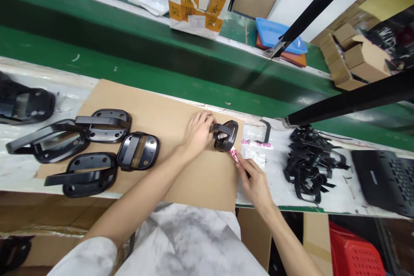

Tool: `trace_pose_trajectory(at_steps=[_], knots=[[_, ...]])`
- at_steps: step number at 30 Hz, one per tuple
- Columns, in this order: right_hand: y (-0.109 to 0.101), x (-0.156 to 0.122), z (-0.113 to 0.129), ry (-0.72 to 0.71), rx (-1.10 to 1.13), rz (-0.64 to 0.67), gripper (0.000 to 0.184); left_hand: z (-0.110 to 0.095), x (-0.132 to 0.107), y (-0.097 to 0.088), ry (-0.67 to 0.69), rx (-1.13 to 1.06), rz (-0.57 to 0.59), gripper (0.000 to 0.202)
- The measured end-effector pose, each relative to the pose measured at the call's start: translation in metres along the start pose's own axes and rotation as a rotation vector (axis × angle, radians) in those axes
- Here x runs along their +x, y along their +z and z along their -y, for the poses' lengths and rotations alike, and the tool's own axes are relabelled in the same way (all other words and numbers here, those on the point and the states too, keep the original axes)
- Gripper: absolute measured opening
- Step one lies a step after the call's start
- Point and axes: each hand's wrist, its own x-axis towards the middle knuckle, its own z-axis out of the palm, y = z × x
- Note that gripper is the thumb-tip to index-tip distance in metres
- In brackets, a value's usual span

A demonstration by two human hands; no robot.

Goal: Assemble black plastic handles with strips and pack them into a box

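Note:
My left hand (199,133) grips one end of a black plastic bracket (230,134) with a raised strap-like loop, near the right edge of a cardboard sheet (194,177). My right hand (255,180) is closed around a slim tool (234,153) with pink-and-white markings. The tool's upper end meets the lower edge of the bracket, and its tip is hidden there. Several similar black brackets lie to the left on the cardboard, among them one with a rounded base (150,152) and one nearer the front edge (92,168).
Right of the cardboard lie a heap of black plastic strips (310,159), a loose curved strip (267,129) and a black case (371,177). Beyond the bench runs a green conveyor (129,73). A taped package (200,0), blue tray (278,32) and dark posts (349,99) stand further back.

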Motion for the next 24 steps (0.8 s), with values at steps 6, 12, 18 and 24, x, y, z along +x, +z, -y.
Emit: trace_pose_trajectory(at_steps=[6, 12, 18, 24], knots=[[0.0003, -0.0014, 0.0003, -0.009, 0.008, -0.028, 0.04, -0.0003, 0.0001, -0.0005, 0.008, 0.008, -0.002, 0.032], [-0.0006, -0.0017, 0.0014, -0.015, 0.039, -0.013, 0.04, -0.0023, 0.0003, -0.0027, 0.003, 0.01, 0.004, 0.031], [-0.0011, -0.0017, -0.0002, -0.015, 0.037, -0.007, 0.038, -0.0009, -0.0002, -0.0013, 0.01, 0.016, -0.004, 0.03], [-0.0077, 0.0019, -0.0064, -0.016, 0.053, 0.037, 0.04, -0.0024, 0.0002, -0.0039, 0.004, -0.022, 0.011, 0.024]])
